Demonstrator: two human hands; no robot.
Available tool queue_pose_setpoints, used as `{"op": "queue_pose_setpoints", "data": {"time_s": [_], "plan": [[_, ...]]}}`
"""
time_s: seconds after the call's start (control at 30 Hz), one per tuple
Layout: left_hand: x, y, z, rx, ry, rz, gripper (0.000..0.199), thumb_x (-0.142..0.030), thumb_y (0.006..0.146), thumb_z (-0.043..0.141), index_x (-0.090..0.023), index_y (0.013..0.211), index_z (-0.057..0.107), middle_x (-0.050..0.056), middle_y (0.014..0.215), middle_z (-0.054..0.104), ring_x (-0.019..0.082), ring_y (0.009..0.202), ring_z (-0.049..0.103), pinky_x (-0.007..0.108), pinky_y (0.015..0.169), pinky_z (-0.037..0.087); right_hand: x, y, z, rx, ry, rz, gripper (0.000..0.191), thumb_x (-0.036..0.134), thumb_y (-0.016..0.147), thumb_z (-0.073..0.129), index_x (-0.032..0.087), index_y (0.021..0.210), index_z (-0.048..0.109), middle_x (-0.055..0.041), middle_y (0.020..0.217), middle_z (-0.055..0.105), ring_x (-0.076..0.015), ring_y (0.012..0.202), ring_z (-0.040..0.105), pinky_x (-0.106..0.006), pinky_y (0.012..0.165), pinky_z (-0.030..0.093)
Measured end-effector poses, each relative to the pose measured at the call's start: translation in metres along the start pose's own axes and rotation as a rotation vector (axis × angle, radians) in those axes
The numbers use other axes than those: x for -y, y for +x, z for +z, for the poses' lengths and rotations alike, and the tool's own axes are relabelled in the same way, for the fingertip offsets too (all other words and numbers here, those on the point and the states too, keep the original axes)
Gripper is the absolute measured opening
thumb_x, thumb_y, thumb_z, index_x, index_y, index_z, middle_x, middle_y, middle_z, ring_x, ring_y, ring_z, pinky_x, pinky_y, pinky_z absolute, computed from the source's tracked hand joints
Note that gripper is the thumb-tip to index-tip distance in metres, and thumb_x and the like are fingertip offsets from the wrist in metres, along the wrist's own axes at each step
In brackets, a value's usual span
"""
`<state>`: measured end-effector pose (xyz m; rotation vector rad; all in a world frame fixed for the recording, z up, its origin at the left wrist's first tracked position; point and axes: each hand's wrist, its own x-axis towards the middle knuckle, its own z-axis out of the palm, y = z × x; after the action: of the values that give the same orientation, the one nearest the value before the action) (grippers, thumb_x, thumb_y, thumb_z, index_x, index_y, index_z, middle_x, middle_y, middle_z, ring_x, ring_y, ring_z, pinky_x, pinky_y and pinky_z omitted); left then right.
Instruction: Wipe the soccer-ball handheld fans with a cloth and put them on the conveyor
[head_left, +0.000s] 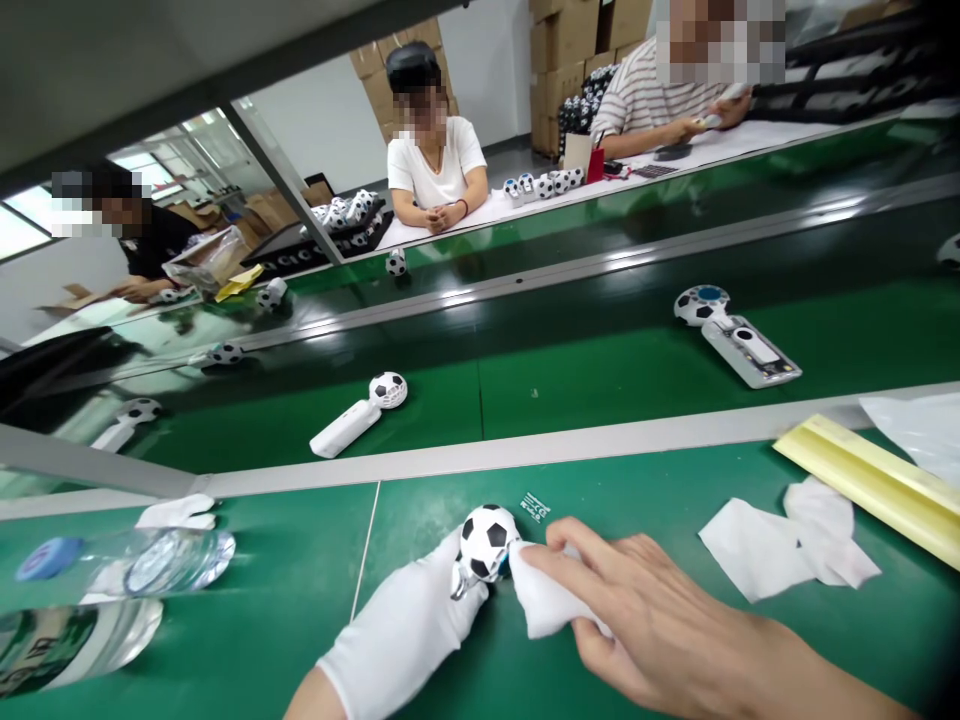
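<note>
Bare right hand point(652, 620) at five o'clock, closed on white cloth point(544, 590), pressed to a football-patterned fan head point(487, 542) gripped in gloved left hand point(401, 640).

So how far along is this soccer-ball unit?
Looks done: a closed white-handled unit on the green belt. In hand: the gloved left hand holds a ball head while the bare right hand presses a white cloth to it. Left: an open-backed unit showing its internals.
</note>
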<state>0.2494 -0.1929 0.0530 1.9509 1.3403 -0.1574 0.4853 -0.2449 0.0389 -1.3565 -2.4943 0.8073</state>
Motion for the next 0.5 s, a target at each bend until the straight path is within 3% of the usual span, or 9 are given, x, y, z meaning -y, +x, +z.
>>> {"op": "queue_pose_setpoints", "data": {"time_s": [0.13, 0.27, 0.37, 0.5], "plan": [[0.004, -0.001, 0.001, -0.019, 0.001, 0.033, 0.046, -0.040, 0.090, 0.036, -0.037, 0.136, 0.029, -0.003, 0.112, 0.058, 0.017, 0.096, 0.057, 0.028, 0.092, 0.043, 0.000, 0.008, 0.000, -0.003, 0.028, -0.022, 0.065, 0.005, 0.073, 0.038, 0.029, 0.133, 0.028, -0.0062, 0.114, 0.043, -0.0190, 0.085, 0.052, -0.042, 0.078, 0.045], [0.004, -0.001, 0.004, -0.034, -0.007, 0.028, 0.047, -0.038, 0.090, 0.038, -0.033, 0.136, 0.031, -0.001, 0.112, 0.059, 0.018, 0.096, 0.058, 0.027, 0.089, 0.045, 0.000, 0.013, -0.001, 0.005, 0.004, -0.031, 0.063, 0.006, 0.072, 0.038, 0.030, 0.130, 0.033, -0.0045, 0.106, 0.047, -0.0180, 0.076, 0.052, -0.043, 0.075, 0.047], [0.002, -0.001, 0.006, -0.049, 0.010, 0.039, 0.045, -0.040, 0.091, 0.033, -0.030, 0.135, 0.033, 0.001, 0.120, 0.056, 0.019, 0.103, 0.057, 0.028, 0.092, 0.044, 0.000, 0.014, -0.002, -0.011, -0.092, -0.060, 0.059, 0.009, 0.075, 0.038, 0.028, 0.130, 0.034, -0.0075, 0.113, 0.046, -0.0215, 0.078, 0.054, -0.046, 0.073, 0.047], [0.002, 0.001, 0.008, -0.067, 0.075, 0.025, 0.046, -0.039, 0.090, 0.036, -0.028, 0.135, 0.035, 0.003, 0.114, 0.059, 0.021, 0.105, 0.056, 0.032, 0.096, 0.041, 0.000, 0.015, -0.005, -0.011, -0.167, -0.097, 0.053, 0.010, 0.077, 0.038, 0.027, 0.127, 0.038, -0.0091, 0.116, 0.047, -0.0247, 0.080, 0.057, -0.046, 0.069, 0.048]]}}
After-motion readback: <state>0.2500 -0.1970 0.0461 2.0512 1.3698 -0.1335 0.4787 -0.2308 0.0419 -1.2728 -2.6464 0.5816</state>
